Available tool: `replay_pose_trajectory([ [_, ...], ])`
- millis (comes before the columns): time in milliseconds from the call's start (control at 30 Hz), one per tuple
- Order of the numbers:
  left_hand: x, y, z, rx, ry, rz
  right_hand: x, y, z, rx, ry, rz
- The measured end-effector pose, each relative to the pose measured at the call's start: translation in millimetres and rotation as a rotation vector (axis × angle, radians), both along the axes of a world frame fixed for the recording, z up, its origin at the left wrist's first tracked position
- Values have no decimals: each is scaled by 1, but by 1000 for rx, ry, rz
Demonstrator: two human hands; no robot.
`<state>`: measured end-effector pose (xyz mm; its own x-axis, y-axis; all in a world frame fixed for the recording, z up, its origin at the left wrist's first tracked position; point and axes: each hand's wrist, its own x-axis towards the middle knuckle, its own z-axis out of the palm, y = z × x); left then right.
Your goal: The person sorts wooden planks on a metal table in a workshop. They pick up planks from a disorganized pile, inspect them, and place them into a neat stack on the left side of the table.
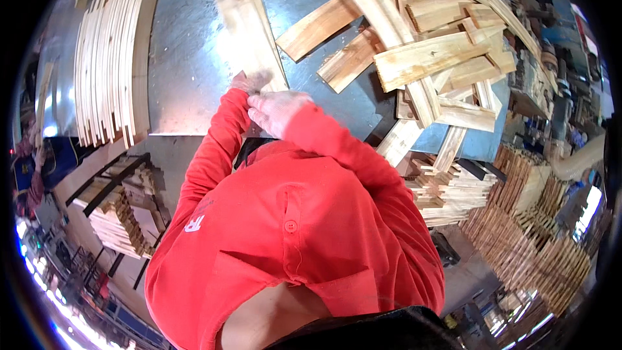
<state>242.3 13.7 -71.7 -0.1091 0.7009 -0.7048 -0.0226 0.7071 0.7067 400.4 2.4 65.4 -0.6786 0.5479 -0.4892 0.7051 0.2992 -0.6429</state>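
Note:
Two long pale wooden boards lie one partly over the other, running away from me across the blue-grey metal table [184,45]. The upper wooden board [236,29] is smeared by motion at its far end. At its near end my left hand [249,82] is closed on it, its fingers partly blurred. My right hand [278,109] crosses in close beside the left, fingers bent around the near end of the boards; its grip is partly hidden. The second board [259,10] shows along the right side of the upper one.
A row of boards [116,58] stands on edge at the table's left. A loose heap of boards [427,58] covers the right side. Stacked wood [116,220] sits below left, with more stacks [531,227] at lower right. Another person's arm [35,181] shows at far left.

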Motion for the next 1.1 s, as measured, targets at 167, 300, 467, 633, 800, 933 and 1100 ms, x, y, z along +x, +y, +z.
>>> replay_pose_trajectory([
  [167,-22,-26,-105,5,-61,242,156,76,-16,748,-558,-1291],
  [300,2,1,-39,18,44,-7,243,123,-45,223,-809,-1671],
  [467,-40,-13,-23,77,-83,60,238,49,-70,302,266,-1872],
  [633,-85,3,-13,90,-88,51,166,-79,-18,275,1029,-1319],
  [800,-110,52,70,29,367,-282,151,-40,60,262,918,-1252],
  [933,-149,58,20,174,163,-15,91,76,36,-538,1538,-1037],
  [1100,-156,61,68,50,248,-215,-1,116,17,-919,1578,-748],
])
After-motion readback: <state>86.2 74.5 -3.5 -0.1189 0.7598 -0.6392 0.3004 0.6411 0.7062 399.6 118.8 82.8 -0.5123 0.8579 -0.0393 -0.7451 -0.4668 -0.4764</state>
